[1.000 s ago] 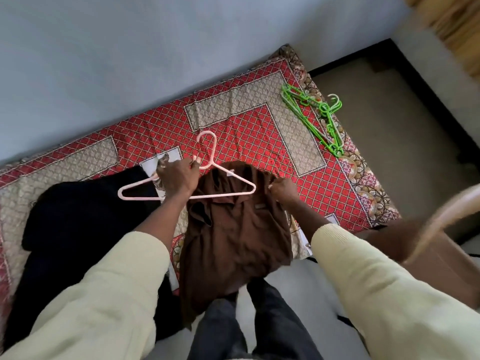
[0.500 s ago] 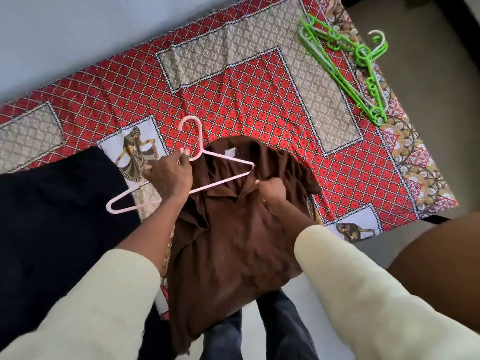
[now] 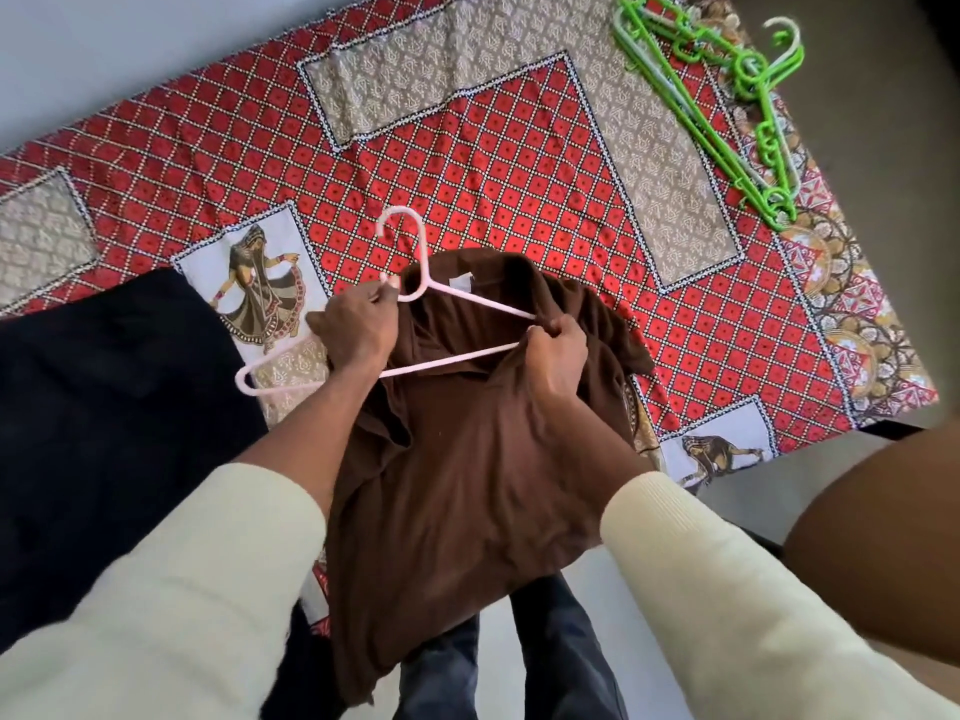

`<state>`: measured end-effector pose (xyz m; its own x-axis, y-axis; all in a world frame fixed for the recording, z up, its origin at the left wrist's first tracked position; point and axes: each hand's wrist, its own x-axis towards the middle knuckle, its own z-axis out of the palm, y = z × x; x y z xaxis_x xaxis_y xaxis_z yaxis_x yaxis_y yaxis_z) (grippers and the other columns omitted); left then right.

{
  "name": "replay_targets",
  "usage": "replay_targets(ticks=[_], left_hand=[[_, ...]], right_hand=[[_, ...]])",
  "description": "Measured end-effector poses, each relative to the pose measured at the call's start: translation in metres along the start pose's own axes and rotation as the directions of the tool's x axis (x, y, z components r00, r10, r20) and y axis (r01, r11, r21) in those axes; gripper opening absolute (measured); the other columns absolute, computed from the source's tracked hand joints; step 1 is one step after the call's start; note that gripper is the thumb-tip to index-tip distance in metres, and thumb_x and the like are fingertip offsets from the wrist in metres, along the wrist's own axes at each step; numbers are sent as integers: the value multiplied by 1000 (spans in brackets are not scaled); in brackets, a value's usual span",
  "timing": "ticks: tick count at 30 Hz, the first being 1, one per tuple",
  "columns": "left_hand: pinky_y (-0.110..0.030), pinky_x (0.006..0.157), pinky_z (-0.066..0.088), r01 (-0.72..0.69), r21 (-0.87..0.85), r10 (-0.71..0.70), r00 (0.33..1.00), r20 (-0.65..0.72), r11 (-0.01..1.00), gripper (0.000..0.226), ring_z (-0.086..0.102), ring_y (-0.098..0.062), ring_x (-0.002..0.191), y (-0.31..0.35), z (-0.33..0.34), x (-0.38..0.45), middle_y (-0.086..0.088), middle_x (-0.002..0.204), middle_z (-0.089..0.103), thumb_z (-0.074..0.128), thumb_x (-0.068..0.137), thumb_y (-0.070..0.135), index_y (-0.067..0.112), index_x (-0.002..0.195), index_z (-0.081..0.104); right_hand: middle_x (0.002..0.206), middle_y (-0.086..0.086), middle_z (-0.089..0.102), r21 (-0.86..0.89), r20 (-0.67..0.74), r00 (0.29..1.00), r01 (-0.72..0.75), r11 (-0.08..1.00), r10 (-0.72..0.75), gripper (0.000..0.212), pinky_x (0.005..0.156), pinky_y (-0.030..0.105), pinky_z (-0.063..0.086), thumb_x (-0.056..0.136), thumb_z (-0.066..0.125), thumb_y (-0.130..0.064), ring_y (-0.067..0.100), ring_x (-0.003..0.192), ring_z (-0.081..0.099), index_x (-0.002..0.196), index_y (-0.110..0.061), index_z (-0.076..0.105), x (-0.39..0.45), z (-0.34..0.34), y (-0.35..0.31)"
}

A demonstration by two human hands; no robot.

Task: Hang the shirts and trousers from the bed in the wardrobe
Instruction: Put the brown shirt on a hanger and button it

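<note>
1. Left hand (image 3: 358,330) grips the pink hanger (image 3: 441,363) at the neck just under the hook, fingers curled round the plastic
2. Right hand (image 3: 553,356) pinches the right end of the hanger together with the collar of the brown shirt (image 3: 467,459), thumb and fingers closed on both
3. Hanger lies tilted over the shirt's collar area; its hook points up toward the far side of the bed, its left shoulder sticks out past the shirt over the bedspread (image 3: 467,163)
4. Brown shirt sits at the near edge of the bed, upper part on the red patterned bedspread, lower part draping off the edge in front of the person's legs
5. Dark garment (image 3: 104,407) lies on the bed left of the shirt, partly under the left forearm; cannot tell if it is trousers or a shirt
6. Bunch of green hangers (image 3: 727,96) rests on the far right corner of the bed, well apart from both hands
7. Both arms wear cream sleeves (image 3: 727,589)
</note>
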<state>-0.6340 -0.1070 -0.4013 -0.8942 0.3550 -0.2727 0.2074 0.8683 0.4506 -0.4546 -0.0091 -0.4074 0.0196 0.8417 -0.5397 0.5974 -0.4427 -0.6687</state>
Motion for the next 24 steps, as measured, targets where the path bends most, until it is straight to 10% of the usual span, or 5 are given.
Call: replay_targets(ticks=[7,12,16,19,24], left_hand=[[-38,86,33,-151,-37,155,962,227,988,38,63,-30,93,50,47,-4,-7,94,74,55,93,53,21,92,75],[-47,94,46,-93,-247,178,920,350,965,30,66,-23,93,58,65,-5,1,92,74,62,87,53,24,84,65],[-36,93,51,-110,-372,244,909,337,922,10,67,-15,95,56,61,-9,3,95,72,64,89,27,18,93,66],[-18,82,49,-85,-461,267,899,346,883,20,64,-10,97,55,54,-17,4,99,70,62,86,8,14,104,64],[-34,78,40,-263,-154,258,965,-55,952,16,56,-26,89,13,42,-37,-7,89,61,56,80,20,13,94,58]], right_hand=[[80,6,64,-104,299,814,547,831,-498,5,69,32,43,85,62,-6,20,76,57,80,-7,59,-36,6,-21],[94,6,66,-40,59,973,227,973,-225,27,82,41,48,89,61,-35,21,87,59,91,-9,62,-13,-6,-23],[147,11,37,-294,66,924,379,877,-377,74,114,42,25,82,66,-34,27,136,34,143,-9,33,21,-10,-28],[116,3,60,-248,305,910,360,899,-280,44,104,42,37,88,66,-35,26,114,53,124,-16,49,44,2,-32],[83,-4,57,-109,209,948,266,958,-240,11,76,34,42,99,53,-24,18,81,53,90,-18,53,65,7,-43]])
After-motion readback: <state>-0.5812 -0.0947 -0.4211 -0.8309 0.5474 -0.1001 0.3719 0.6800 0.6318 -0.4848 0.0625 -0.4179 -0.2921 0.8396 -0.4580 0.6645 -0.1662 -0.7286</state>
